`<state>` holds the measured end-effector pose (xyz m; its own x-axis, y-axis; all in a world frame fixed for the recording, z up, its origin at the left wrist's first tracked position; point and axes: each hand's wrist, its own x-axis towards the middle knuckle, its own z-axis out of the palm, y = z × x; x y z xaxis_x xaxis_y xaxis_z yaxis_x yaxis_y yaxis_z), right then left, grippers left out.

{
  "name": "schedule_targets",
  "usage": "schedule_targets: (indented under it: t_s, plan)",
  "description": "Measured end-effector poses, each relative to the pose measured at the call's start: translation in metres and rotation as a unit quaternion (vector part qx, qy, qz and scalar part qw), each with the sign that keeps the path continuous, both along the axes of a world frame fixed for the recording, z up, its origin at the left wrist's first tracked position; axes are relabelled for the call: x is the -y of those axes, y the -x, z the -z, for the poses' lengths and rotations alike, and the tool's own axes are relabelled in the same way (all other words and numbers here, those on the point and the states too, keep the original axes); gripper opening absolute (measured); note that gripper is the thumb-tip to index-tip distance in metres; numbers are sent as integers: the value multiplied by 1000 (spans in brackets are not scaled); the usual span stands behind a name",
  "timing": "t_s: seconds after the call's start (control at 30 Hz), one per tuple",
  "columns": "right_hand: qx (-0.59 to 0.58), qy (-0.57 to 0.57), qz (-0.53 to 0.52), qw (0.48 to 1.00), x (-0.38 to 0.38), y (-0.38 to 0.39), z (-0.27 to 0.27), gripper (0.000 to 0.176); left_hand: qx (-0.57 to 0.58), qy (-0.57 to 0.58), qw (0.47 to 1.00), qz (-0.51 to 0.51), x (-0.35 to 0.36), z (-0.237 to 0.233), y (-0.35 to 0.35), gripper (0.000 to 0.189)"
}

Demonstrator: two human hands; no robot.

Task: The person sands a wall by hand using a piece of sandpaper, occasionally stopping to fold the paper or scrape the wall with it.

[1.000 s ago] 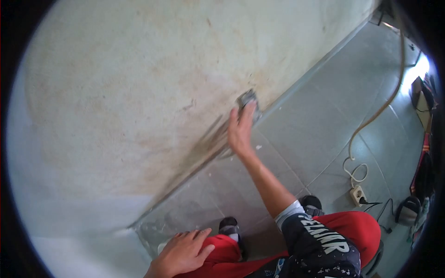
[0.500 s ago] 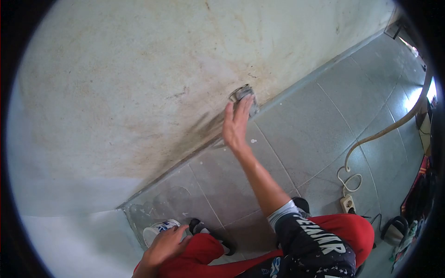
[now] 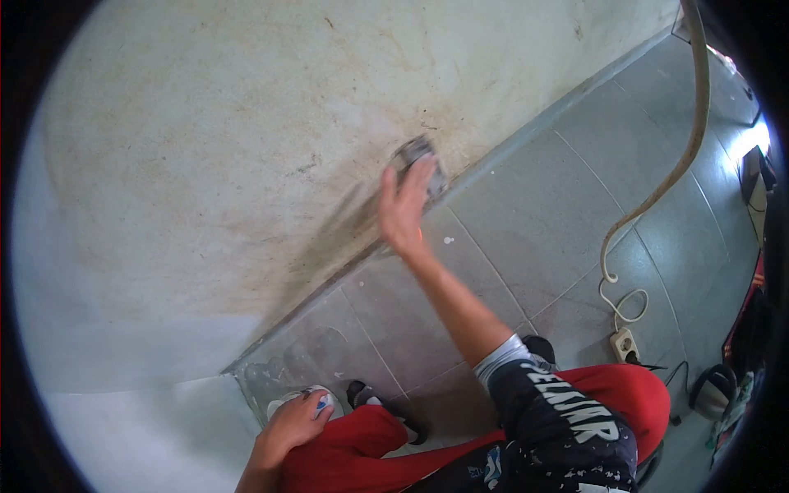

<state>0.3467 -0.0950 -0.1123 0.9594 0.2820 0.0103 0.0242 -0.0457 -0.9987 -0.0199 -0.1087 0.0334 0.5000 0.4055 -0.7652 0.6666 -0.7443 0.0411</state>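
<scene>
Head view, wall: a pale plastered wall (image 3: 246, 123), stained brown low down (darkest just above the grey skirting strip (image 3: 526, 140)).
Right hand: the right hand (image 3: 403, 209) reaches out at full stretch and grasps a small grey sanding block (image 3: 413, 153). Its fingers lie flat over the block and pin it to the wall just above the skirting, flat, I'd judge, to spread the pressure.
Left hand: the left hand (image 3: 294, 421) sits curled by the red-trousered knee (image 3: 362, 440), over a white tub with blue print (image 3: 283, 403). It is probably steadying the crouch; whether it actually grips the tub, I cannot tell.
Floor: grey floor tiles (image 3: 534, 222). A cream cable (image 3: 657, 189) trails down to a white socket strip (image 3: 622, 343), well apart from both hands.
</scene>
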Motion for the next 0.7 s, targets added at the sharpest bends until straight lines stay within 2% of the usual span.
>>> schedule_targets:
  t_s: [0.1,0.2,0.27,0.33,0.4,0.47,0.57,0.63,0.7]
  plan:
    - [22,-24,97,995,17,-103,27,92,-25,-20,999,-20,-7,0,10,43]
    - [-24,-46,125,991,30,-131,21,89,-29,-30,999,2,-3,0,7,43]
    - [30,-14,96,995,7,-74,12,93,-34,-1,999,9,2,4,-2,42]
    - [58,-12,5,998,-1,1,-4,98,-19,18,1000,-1,-6,14,0,44]
    - [21,4,-71,997,1,33,-19,102,-1,30,1000,-4,-14,12,-3,47]
    - [18,-6,-33,999,2,6,-18,101,6,22,997,-78,-18,2,-4,47]
    - [6,-28,76,997,11,-81,1,97,-30,-36,998,-36,-24,5,14,47]
    - [-40,-85,102,990,37,-130,-2,95,-46,-26,998,-45,-18,5,18,47]
    - [-28,-69,104,992,24,-109,0,96,-54,-6,997,-57,-18,11,18,48]
